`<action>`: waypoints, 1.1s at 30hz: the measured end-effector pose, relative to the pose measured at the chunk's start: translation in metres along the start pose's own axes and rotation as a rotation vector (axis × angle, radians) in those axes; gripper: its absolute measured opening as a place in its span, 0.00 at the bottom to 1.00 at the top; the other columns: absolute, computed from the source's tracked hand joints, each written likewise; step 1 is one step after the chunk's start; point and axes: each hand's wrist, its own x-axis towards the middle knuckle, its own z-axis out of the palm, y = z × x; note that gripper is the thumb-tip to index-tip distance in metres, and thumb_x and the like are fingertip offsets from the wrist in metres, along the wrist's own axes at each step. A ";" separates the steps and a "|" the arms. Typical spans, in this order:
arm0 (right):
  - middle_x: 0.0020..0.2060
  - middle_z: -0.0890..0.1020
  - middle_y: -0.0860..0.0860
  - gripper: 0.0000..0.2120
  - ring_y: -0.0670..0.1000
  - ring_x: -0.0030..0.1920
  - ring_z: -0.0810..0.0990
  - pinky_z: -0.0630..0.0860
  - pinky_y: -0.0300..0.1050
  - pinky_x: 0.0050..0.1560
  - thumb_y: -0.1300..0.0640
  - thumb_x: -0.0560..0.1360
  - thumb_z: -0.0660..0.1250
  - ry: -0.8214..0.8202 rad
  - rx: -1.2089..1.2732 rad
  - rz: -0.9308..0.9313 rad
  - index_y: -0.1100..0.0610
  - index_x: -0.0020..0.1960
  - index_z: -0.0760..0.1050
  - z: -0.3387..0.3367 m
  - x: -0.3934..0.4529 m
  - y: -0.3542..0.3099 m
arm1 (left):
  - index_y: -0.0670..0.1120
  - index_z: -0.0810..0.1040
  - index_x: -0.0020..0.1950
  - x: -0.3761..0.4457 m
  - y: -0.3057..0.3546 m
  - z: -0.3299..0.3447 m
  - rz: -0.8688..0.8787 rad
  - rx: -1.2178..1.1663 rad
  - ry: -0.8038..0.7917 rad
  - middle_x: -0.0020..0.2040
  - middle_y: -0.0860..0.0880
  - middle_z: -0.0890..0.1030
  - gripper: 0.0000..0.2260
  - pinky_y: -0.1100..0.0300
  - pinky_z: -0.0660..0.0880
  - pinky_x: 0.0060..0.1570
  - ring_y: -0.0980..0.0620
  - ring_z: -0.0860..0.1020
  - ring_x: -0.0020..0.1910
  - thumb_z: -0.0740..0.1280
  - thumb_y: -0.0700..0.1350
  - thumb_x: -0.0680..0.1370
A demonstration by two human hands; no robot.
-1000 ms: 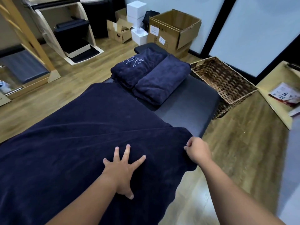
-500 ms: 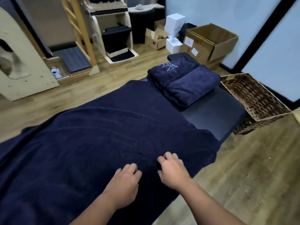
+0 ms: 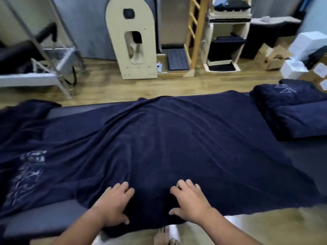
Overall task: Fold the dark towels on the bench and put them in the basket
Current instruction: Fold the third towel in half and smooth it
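Observation:
A large dark navy towel lies spread across the dark bench, wrinkled, with a pale logo on its left part. Its near edge hangs over the bench front. My left hand and my right hand rest side by side on the towel near that edge, fingers slightly bent and pressing the cloth, holding nothing. Two folded navy towels lie on the bench at far right, one with a logo and one plain. The basket is out of view.
Behind the bench, on the wood floor, stand an arched wooden unit, a wooden ladder and a shelf unit. White boxes sit at the right and a metal-framed machine at the left. A bare foot shows below.
The view has swung left, and the basket and cardboard box have left the frame. My right hand let go of the towel's corner, and both hands now lie together at the near edge.

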 end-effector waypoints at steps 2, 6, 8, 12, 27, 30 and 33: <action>0.41 0.75 0.46 0.23 0.52 0.42 0.75 0.73 0.49 0.36 0.38 0.55 0.82 -0.048 -0.112 -0.021 0.47 0.43 0.79 0.008 -0.002 -0.012 | 0.51 0.68 0.65 -0.011 -0.002 0.014 -0.085 -0.007 0.013 0.63 0.51 0.69 0.29 0.53 0.69 0.59 0.48 0.71 0.61 0.75 0.60 0.69; 0.37 0.77 0.48 0.16 0.53 0.39 0.76 0.64 0.47 0.36 0.54 0.54 0.82 -0.003 -0.171 -0.046 0.50 0.37 0.79 0.009 0.000 -0.030 | 0.49 0.72 0.63 -0.023 0.005 0.030 -0.151 0.073 0.015 0.64 0.49 0.76 0.13 0.52 0.67 0.59 0.46 0.74 0.64 0.65 0.51 0.80; 0.51 0.77 0.53 0.09 0.57 0.53 0.75 0.63 0.51 0.46 0.59 0.71 0.71 -0.022 -0.123 -0.049 0.55 0.51 0.77 0.005 -0.001 -0.038 | 0.49 0.73 0.62 -0.023 0.005 0.036 -0.127 0.076 -0.011 0.64 0.48 0.76 0.10 0.51 0.67 0.59 0.45 0.74 0.64 0.62 0.47 0.82; 0.51 0.79 0.54 0.04 0.58 0.52 0.77 0.72 0.52 0.49 0.57 0.77 0.65 -0.192 0.056 -0.089 0.57 0.49 0.76 -0.005 0.002 -0.042 | 0.47 0.74 0.62 -0.028 -0.006 0.027 -0.149 0.032 -0.148 0.64 0.46 0.77 0.13 0.50 0.72 0.58 0.43 0.77 0.62 0.62 0.43 0.78; 0.55 0.76 0.49 0.11 0.55 0.58 0.75 0.72 0.52 0.58 0.46 0.80 0.61 0.017 0.139 -0.014 0.50 0.57 0.74 -0.009 0.062 -0.167 | 0.49 0.68 0.65 -0.072 -0.132 0.041 -0.363 -0.020 0.180 0.63 0.47 0.71 0.18 0.49 0.71 0.57 0.44 0.72 0.63 0.63 0.45 0.75; 0.53 0.77 0.49 0.10 0.55 0.58 0.75 0.72 0.50 0.57 0.46 0.80 0.62 0.045 0.129 -0.074 0.50 0.57 0.75 -0.007 0.074 -0.218 | 0.48 0.66 0.66 -0.088 -0.171 0.063 -0.437 0.082 0.181 0.63 0.46 0.68 0.24 0.48 0.67 0.58 0.44 0.69 0.62 0.68 0.46 0.72; 0.57 0.76 0.50 0.18 0.56 0.60 0.72 0.69 0.52 0.58 0.40 0.78 0.64 0.027 0.017 -0.113 0.50 0.62 0.76 -0.003 0.086 -0.266 | 0.45 0.73 0.63 -0.092 -0.207 0.086 -0.410 0.104 0.223 0.58 0.45 0.73 0.25 0.44 0.72 0.53 0.42 0.74 0.55 0.73 0.44 0.67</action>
